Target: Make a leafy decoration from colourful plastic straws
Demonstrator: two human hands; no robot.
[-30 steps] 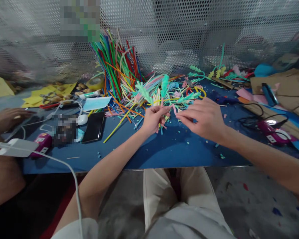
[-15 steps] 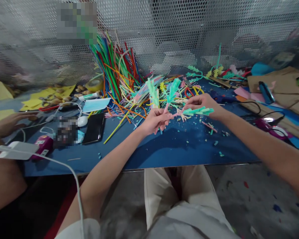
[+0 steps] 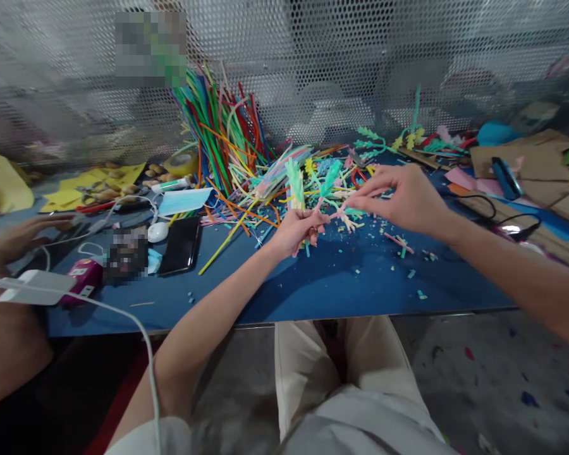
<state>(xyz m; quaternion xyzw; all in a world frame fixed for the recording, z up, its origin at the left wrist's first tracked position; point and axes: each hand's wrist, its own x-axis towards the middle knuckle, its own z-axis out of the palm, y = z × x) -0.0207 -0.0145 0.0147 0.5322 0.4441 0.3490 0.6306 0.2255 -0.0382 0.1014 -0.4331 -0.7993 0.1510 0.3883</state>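
I'm holding my left hand (image 3: 298, 229) closed round the stems of a fringed straw bunch (image 3: 313, 183), just above the blue table (image 3: 313, 284). My right hand (image 3: 405, 199) is pinching a mint fringed piece (image 3: 353, 213) btwn thumb & forefinger, touching the bunch's base. Looks like I'm adding a sprig; next move prob needs seating it into the left grip w/o loosening the others. Beyond, loose straws (image 3: 218, 126) are leaning on the mesh wall.
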